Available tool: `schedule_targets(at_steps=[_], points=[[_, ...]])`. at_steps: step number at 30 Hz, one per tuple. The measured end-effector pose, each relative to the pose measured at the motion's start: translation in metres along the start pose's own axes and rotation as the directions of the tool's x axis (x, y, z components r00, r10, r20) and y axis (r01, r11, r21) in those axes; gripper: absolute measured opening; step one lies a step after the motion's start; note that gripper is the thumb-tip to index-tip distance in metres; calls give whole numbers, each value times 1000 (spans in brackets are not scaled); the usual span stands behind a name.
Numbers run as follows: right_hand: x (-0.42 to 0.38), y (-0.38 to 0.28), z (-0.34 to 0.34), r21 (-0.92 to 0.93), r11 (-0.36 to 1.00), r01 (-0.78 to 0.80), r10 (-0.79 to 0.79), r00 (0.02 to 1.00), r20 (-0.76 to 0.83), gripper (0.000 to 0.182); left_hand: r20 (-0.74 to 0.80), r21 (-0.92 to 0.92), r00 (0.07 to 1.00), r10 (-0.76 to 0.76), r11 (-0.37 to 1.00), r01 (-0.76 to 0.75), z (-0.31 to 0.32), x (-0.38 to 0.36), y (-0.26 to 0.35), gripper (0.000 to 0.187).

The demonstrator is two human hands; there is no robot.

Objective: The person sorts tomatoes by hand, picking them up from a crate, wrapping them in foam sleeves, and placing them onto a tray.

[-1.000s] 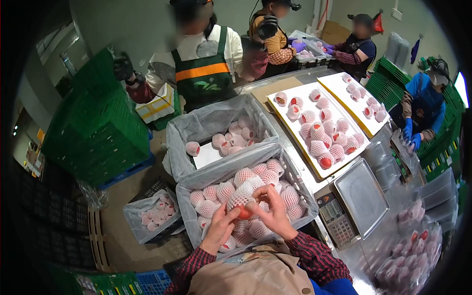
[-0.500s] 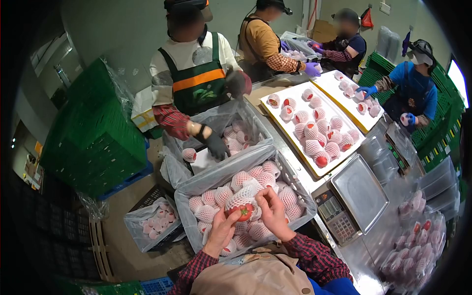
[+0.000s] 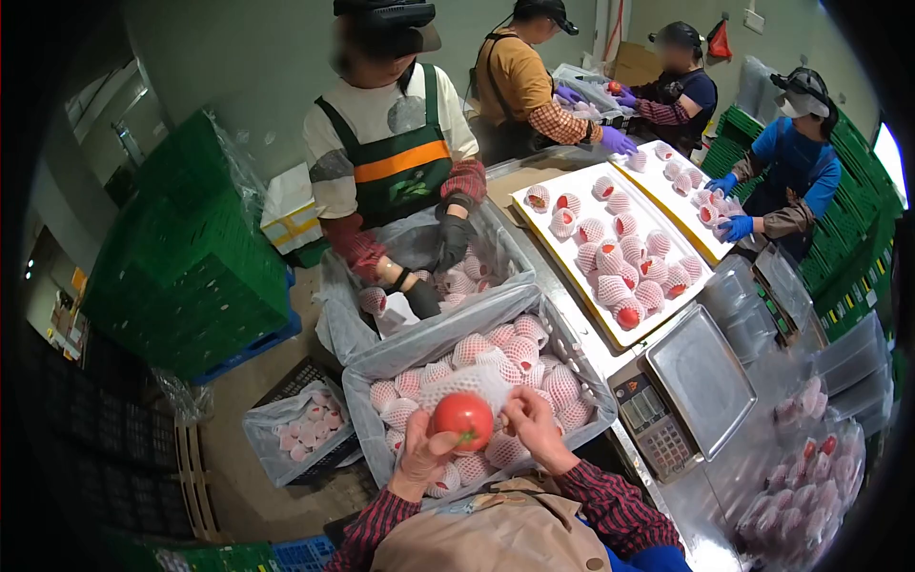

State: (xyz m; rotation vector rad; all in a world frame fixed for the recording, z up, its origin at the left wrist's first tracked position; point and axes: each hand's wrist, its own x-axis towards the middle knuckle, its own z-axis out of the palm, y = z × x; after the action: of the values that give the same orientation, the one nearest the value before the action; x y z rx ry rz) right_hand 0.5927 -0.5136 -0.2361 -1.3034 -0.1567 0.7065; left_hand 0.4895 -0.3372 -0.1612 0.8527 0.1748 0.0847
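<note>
My left hand [image 3: 421, 456] holds a bare red tomato [image 3: 463, 420], its green stem end turned down toward me. A white foam net sleeve [image 3: 477, 383] stretches behind and above the tomato, its right end pinched by my right hand [image 3: 536, 429]. Both hands are above a lined crate [image 3: 602, 412] full of tomatoes in foam nets.
Across from me a co-worker's gloved hands [image 3: 419, 296] are inside a second lined crate [image 3: 519, 276]. A white tray [image 3: 572, 272] of netted tomatoes and a scale [image 3: 701, 381] stand to the right. Green crates [image 3: 191, 286] are stacked left; bagged tomatoes [image 3: 801, 491] lie lower right.
The foam net has come off the tomato in my left hand, baring it. My right hand has shifted slightly right with the net. The facing co-worker's hand has moved down into the second crate.
</note>
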Motion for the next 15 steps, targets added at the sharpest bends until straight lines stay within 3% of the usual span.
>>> schedule_targets(at_steps=[1,2,3,5,6,7,9,11,15], points=[[-3,-8,0,-3,1000,-5,5,1000,4,8,-105,195,992,74,979,-52,12,1,7,61],[-6,-17,1,-8,996,86,-86,996,-23,9,-155,344,982,110,937,-51,28,2,17,58],[-10,-27,2,-14,984,178,-179,983,-53,10,-157,343,981,111,938,-51,25,3,12,58],[-23,-54,10,30,979,204,-204,979,13,16,-28,770,918,396,594,-232,16,8,-2,51],[-32,-74,22,54,971,233,-236,969,67,22,67,880,869,490,382,-284,20,9,-3,51],[-36,-84,28,80,962,262,-270,955,119,27,72,878,872,484,384,-286,19,9,-8,51],[-36,-80,27,-15,958,286,-280,947,156,35,148,979,821,552,34,-199,13,4,-20,55],[-34,-81,25,18,971,238,-237,949,210,34,93,980,826,556,93,-174,13,2,-23,58],[-33,-71,20,134,983,128,-153,968,199,32,218,951,825,522,76,-299,16,4,-10,60]])
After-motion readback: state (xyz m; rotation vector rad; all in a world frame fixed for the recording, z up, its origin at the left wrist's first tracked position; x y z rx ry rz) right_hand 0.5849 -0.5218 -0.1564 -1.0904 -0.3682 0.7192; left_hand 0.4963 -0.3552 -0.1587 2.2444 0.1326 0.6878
